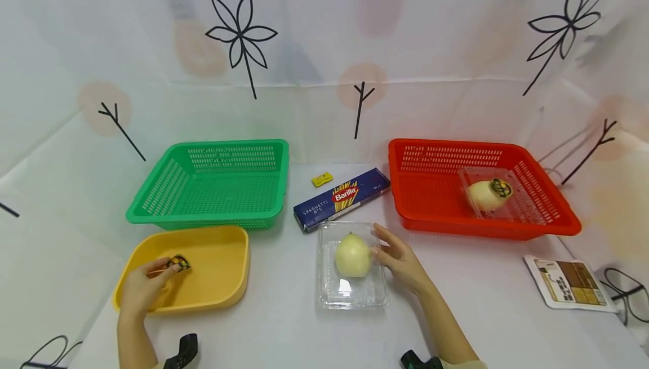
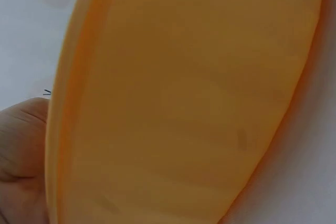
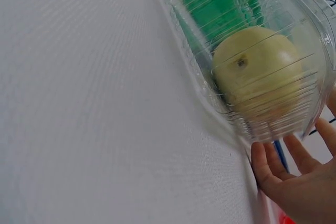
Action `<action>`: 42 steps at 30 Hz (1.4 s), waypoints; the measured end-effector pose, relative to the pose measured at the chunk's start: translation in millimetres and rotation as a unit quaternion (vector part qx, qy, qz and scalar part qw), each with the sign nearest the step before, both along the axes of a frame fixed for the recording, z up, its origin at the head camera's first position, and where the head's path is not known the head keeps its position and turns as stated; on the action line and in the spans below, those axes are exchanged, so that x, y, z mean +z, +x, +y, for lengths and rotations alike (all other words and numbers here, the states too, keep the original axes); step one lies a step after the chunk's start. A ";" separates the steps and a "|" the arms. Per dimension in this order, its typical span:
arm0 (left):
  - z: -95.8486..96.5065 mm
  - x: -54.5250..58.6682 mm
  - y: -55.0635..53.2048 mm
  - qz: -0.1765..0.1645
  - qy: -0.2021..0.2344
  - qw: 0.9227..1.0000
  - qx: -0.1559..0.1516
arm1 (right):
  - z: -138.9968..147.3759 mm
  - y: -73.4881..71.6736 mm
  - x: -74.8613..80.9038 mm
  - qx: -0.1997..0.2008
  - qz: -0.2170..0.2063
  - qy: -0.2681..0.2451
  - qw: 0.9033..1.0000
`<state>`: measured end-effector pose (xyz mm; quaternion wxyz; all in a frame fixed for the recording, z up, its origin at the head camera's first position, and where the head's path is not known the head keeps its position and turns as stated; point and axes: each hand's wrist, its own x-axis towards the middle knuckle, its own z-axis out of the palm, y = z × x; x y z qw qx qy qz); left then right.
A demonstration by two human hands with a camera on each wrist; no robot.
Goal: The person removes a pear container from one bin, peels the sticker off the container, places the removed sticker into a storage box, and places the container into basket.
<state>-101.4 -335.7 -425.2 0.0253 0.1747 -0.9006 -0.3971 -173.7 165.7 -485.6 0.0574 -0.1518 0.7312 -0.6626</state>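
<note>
My left hand (image 1: 139, 287) is over the yellow tray (image 1: 223, 270), pinching a small round black-and-yellow sticker (image 1: 178, 262) between thumb and fingers. The left wrist view shows mostly the tray's outer wall (image 2: 184, 87), with part of the hand behind its rim; the sticker is hidden there. In front of me on the table lies a clear plastic container (image 1: 329, 293) with a pale yellow round fruit (image 1: 352, 255) inside. My right hand (image 1: 403, 262) is at the container's right side, fingers extended, their tips touching or very near its edge (image 3: 273, 132).
A green basket (image 1: 230, 219) stands behind the tray. The red basket (image 1: 456, 225) at right holds another clear container with a stickered fruit (image 1: 487, 195). A blue spaghetti box (image 1: 342, 199), a small yellow packet (image 1: 321, 179) and a white-and-brown pouch (image 1: 570, 283) lie on the table.
</note>
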 end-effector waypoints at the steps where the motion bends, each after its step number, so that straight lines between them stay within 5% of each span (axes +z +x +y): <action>1: -1.5 -0.6 -1.8 -0.006 0.009 1.000 -0.005 | 0.3 0.3 -0.1 0.000 0.000 -0.001 1.000; 14: -16.7 -8.5 -17.4 -0.070 0.073 0.994 -0.036 | 0.2 0.0 -0.7 -0.004 -0.003 0.002 1.000; 23: -16.4 -5.2 -21.9 -0.120 0.023 0.991 -0.062 | 1.7 0.1 -0.7 -0.007 -0.006 0.003 1.000; 34: -16.1 -5.1 -20.5 -0.134 -0.053 0.986 -0.081 | 1.0 0.3 -1.0 -0.007 -0.008 0.004 1.000; 38: -15.8 -6.2 -19.9 -0.116 -0.058 0.989 -0.070 | 1.2 0.2 -0.9 -0.006 -0.010 -0.001 1.000; 42: -11.8 -7.9 -15.3 -0.035 -0.039 0.999 -0.017 | 1.2 0.0 -0.6 -0.006 -0.014 0.001 1.000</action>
